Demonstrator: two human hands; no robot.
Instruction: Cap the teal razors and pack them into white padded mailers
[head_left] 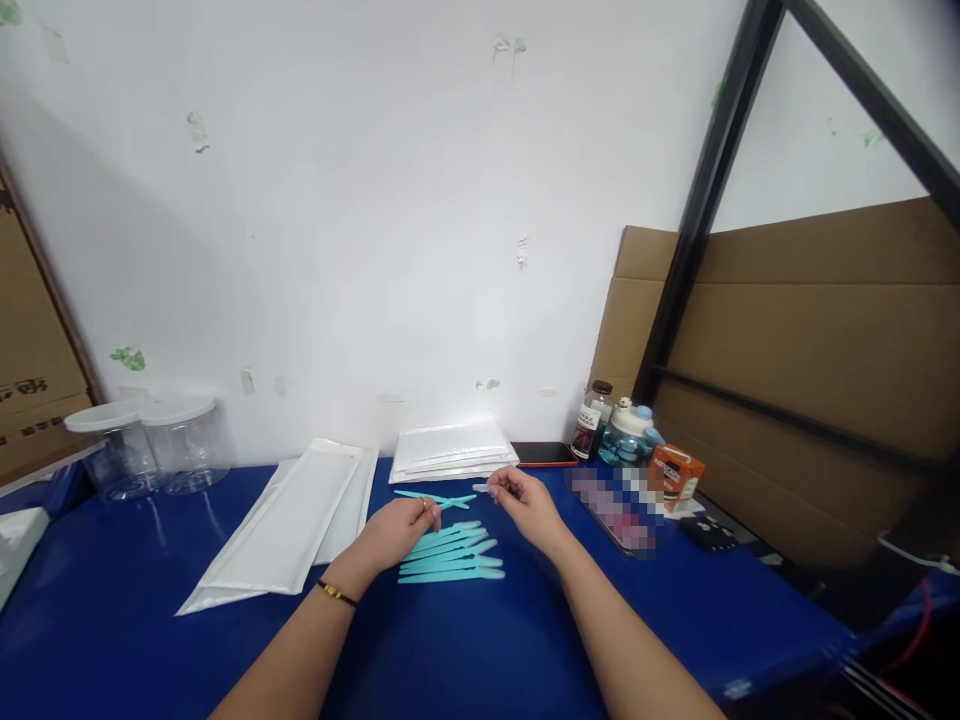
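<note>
Several turquoise eyebrow razors (pixel 442 577) lie fanned in a row on the blue table, with pale translucent covers at their right ends. My left hand (pixel 397 535) is just above and left of the row, its fingers closed on the end of another eyebrow razor (pixel 459 501). That one crosses a further turquoise razor (pixel 412 494) behind it. To the right, my right hand (pixel 523 503) pinches a small clear cover (pixel 481 488) between thumb and fingertips. The cover sits close to the tip of the razor in my left hand; I cannot tell whether they touch.
White padded envelopes (pixel 281 520) lie at left, and a stack of them (pixel 450 450) rests against the wall. Clear jars (pixel 184 450) stand far left. A phone (pixel 544 454), brown bottle (pixel 592 420), drink bottle (pixel 628 437) and orange box (pixel 673 478) are at right.
</note>
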